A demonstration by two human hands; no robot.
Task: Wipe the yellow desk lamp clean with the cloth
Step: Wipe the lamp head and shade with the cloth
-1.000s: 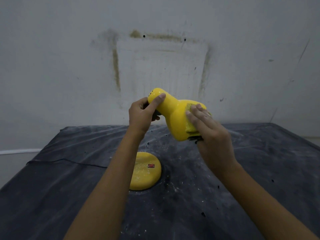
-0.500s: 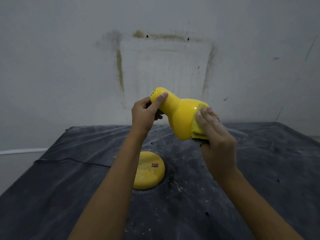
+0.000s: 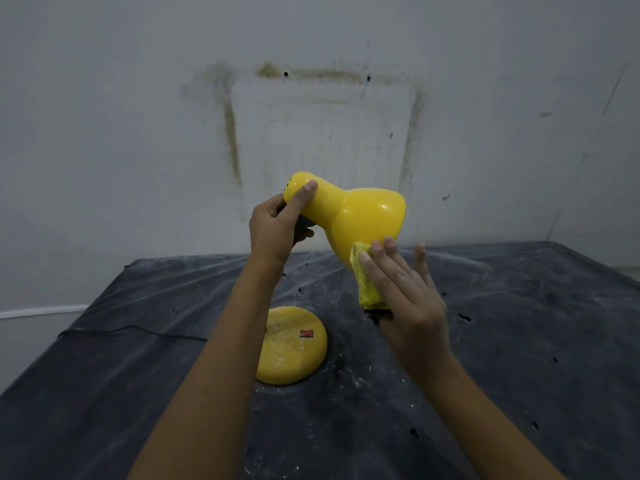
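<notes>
The yellow desk lamp's shade (image 3: 360,216) is held up above the table, tilted with its wide mouth to the lower right. My left hand (image 3: 277,230) grips its narrow top end, thumb along the neck. My right hand (image 3: 405,296) presses a folded yellow cloth (image 3: 365,282) against the lower rim of the shade with straight fingers; the thumb is hidden behind the cloth. The lamp's round yellow base (image 3: 292,344) with a red switch (image 3: 306,333) sits on the table below, its stem hidden by my left arm.
A table covered in dark, dusty sheeting (image 3: 519,341) carries white specks and crumbs around the base. A thin black cable (image 3: 131,330) runs off to the left. A stained white wall (image 3: 311,116) stands close behind.
My right hand with the cloth has slid down from the side of the shade to its lower rim. The shade's upper side now shows bare. My left hand keeps its grip.
</notes>
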